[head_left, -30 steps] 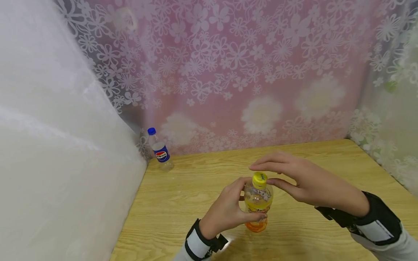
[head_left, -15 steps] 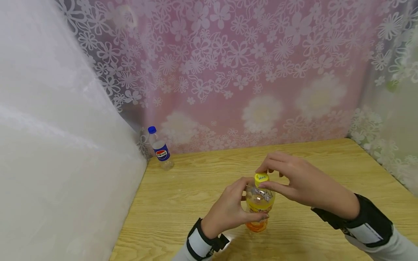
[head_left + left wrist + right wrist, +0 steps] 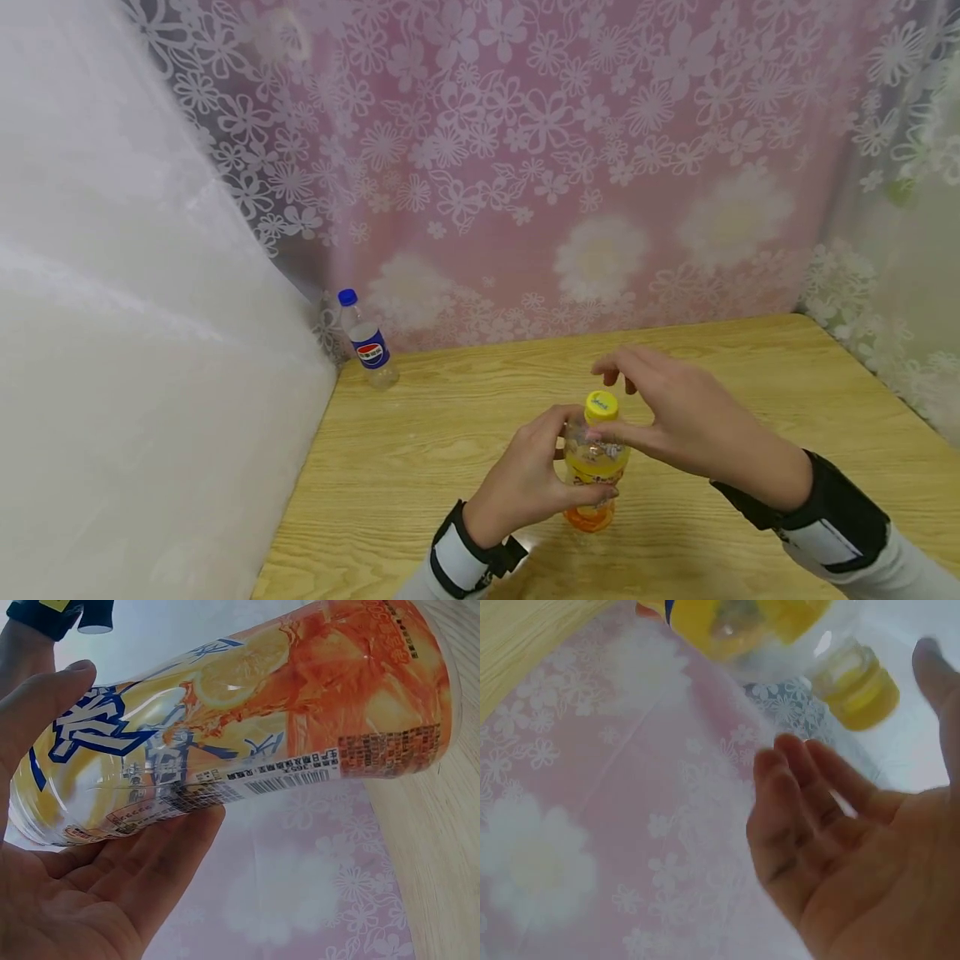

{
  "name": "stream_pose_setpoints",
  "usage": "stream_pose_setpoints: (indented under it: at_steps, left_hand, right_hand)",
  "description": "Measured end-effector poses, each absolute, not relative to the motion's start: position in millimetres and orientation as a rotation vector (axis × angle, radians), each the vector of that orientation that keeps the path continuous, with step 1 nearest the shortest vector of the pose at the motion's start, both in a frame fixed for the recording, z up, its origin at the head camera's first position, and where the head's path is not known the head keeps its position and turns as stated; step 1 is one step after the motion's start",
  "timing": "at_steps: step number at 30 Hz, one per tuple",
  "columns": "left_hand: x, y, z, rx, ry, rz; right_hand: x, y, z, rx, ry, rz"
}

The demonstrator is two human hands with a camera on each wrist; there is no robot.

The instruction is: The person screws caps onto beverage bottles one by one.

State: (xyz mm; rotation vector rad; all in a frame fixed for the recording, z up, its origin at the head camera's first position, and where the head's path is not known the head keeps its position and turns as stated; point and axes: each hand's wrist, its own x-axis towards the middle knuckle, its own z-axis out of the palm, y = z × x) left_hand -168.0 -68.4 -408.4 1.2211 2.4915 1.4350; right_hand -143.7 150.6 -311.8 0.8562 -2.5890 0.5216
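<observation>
Yellow-capped bottle (image 3: 595, 468) upright, cap (image 3: 602, 406) up

Long axis nearly vertical, it is gripped by the left hand (image 3: 525, 479), in front and right of the blue-capped bottle (image 3: 371, 350). The right hand (image 3: 682, 412) gapes around the cap. That grip partly hides the orange-and-yellow label (image 3: 262, 697); base contact with the counter (image 3: 420, 467) is unclear.

The nearer bottle (image 3: 594, 460) wears a yellow cap (image 3: 602, 405) and orange-and-yellow label (image 3: 247, 697); the backdrop (image 3: 487, 167) is pink with white flowers, the tabletop (image 3: 420, 467) yellowish wood grain.
</observation>
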Motion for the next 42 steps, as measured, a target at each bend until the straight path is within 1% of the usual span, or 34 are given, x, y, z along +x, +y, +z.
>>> stream_pose_setpoints:
  at_steps: [7, 10, 13, 16, 24, 28, 31, 37, 39, 42]
  left_hand:
    - [-169, -69, -409, 1.262, 2.445, 1.439]
    - [-169, -70, -408, 1.255, 2.437, 1.434]
    - [-168, -70, -408, 1.248, 2.447, 1.42]
    - [-168, -69, -408, 1.257, 2.453, 1.407]
    - [-167, -64, -413, 1.295, 2.478, 1.391]
    - [-168, -63, -414, 1.322, 2.476, 1.394]
    - [-168, -63, -415, 1.317, 2.478, 1.403]
    - [-168, -66, -413, 1.276, 2.457, 1.411]
    - [-168, -67, -413, 1.271, 2.445, 1.414]
    - [-168, -67, -414, 1.277, 2.439, 1.412]
  right_hand:
    - [-147, 167, -303, 1.257, -2.455, 0.677]
    - [-148, 167, -302, 1.333, -2.372, 0.677]
    - [-151, 164, -306, 1.34, -2.307, 0.7]
    - [-153, 160, -312, 1.291, -2.293, 0.686]
    - [-148, 148, -325, 0.996, -2.375, 0.473]
    - [-142, 148, -324, 0.932, -2.44, 0.451]
    - [-139, 156, -317, 1.004, -2.474, 0.544]
    - [-141, 171, -305, 1.291, -2.422, 0.606]
    - [-142, 172, -306, 1.329, -2.386, 0.615]
    - [-143, 168, -310, 1.294, -2.365, 0.649]
